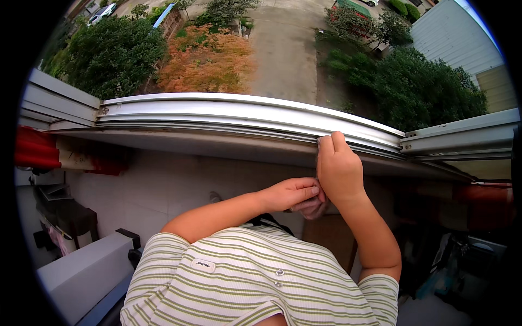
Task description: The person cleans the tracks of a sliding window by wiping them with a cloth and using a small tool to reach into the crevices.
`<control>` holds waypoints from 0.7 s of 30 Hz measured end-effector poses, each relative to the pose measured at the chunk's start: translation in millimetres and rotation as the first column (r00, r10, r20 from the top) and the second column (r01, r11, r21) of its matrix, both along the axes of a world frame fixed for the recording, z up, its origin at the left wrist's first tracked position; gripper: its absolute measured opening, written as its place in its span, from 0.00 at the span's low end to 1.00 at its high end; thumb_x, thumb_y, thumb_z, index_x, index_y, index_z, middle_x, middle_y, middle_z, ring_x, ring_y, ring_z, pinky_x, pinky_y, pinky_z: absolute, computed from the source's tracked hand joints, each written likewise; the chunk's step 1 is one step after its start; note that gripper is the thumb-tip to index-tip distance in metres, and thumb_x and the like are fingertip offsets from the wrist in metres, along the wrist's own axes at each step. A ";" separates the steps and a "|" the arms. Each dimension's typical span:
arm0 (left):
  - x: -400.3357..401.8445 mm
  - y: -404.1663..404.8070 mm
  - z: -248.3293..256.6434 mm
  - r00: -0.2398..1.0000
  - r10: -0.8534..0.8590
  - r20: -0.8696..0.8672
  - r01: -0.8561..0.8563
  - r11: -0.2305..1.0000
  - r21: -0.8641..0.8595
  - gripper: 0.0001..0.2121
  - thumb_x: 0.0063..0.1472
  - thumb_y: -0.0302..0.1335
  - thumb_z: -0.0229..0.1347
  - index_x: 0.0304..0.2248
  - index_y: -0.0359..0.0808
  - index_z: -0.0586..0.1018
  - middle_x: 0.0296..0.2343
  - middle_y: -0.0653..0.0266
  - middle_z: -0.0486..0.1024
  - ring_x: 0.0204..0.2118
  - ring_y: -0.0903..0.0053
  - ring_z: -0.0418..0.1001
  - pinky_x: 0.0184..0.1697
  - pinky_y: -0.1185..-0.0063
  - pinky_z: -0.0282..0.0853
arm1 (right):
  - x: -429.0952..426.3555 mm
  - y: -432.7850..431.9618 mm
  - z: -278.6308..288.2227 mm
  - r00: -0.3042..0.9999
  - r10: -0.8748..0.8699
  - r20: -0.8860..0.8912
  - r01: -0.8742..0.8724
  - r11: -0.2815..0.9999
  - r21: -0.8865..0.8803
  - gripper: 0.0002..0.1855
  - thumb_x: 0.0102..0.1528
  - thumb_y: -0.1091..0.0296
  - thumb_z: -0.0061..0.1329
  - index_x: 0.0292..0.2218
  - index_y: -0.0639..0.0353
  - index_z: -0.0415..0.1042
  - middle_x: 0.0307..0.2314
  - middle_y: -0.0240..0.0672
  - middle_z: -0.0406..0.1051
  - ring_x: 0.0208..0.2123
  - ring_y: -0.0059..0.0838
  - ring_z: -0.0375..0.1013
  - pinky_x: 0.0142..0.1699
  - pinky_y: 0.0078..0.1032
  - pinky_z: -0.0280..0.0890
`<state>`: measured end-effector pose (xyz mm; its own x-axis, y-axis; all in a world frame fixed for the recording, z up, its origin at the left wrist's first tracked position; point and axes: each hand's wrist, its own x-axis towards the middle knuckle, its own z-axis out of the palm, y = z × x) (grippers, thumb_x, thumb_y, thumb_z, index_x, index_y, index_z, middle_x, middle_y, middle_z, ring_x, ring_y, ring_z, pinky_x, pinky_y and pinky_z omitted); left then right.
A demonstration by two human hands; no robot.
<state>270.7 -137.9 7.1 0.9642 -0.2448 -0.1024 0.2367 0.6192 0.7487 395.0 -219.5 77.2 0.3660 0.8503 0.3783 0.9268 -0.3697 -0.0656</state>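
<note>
An open window with a white metal sliding track (244, 112) runs across the view. At the inner edge of this track, right of the middle, my right hand (340, 169) presses a greyish-pink cloth (312, 207) with its fingertips. The cloth hangs down from there along the palm. Lower and to the left, my left hand (295, 193) is closed on the bunched lower part of the same cloth, close to my right wrist. Dark grooves show along the track's inner side, with some dirt marks near its left end.
Sliding sash frames stand at the left (61, 98) and right (465, 132). Red curtains (36, 148) hang at both sides. A dark stool-like seat (67, 208) and a long white box-like object (87, 265) are at the lower left. Outside lie trees and a concrete path (283, 53).
</note>
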 end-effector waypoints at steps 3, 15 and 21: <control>-18.1 15.2 5.9 0.992 0.086 -0.090 -0.082 0.995 0.051 0.14 0.70 0.34 0.38 0.37 0.34 0.73 0.13 0.76 0.59 0.17 0.89 0.54 0.22 0.87 0.53 | -12.9 33.4 -4.7 0.981 0.160 0.114 -0.156 0.987 -0.040 0.10 0.38 0.71 0.50 0.26 0.55 0.63 0.25 0.30 0.60 0.21 0.21 0.66 0.22 0.16 0.63; -110.5 94.5 -5.3 0.962 0.274 -0.008 -0.273 0.959 -0.077 0.15 0.70 0.34 0.39 0.42 0.32 0.72 0.16 0.75 0.61 0.20 0.89 0.58 0.29 0.84 0.60 | -104.4 141.3 -8.3 0.949 0.240 0.204 -0.231 0.970 -0.071 0.12 0.36 0.69 0.50 0.26 0.55 0.65 0.26 0.29 0.60 0.21 0.19 0.65 0.20 0.14 0.62; -185.8 153.6 4.9 0.850 0.511 -0.127 -0.493 0.857 0.148 0.14 0.70 0.34 0.42 0.45 0.34 0.72 0.25 0.73 0.69 0.28 0.89 0.64 0.35 0.86 0.63 | -173.9 225.2 -13.8 0.919 0.285 0.271 -0.289 0.957 -0.027 0.11 0.35 0.68 0.51 0.24 0.53 0.64 0.25 0.27 0.60 0.21 0.16 0.64 0.19 0.11 0.61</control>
<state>84.9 15.7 12.0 0.9215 0.2890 -0.2593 0.0344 0.6045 0.7959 221.1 5.6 63.4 -0.0101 0.8976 0.4406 0.9763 -0.0864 0.1984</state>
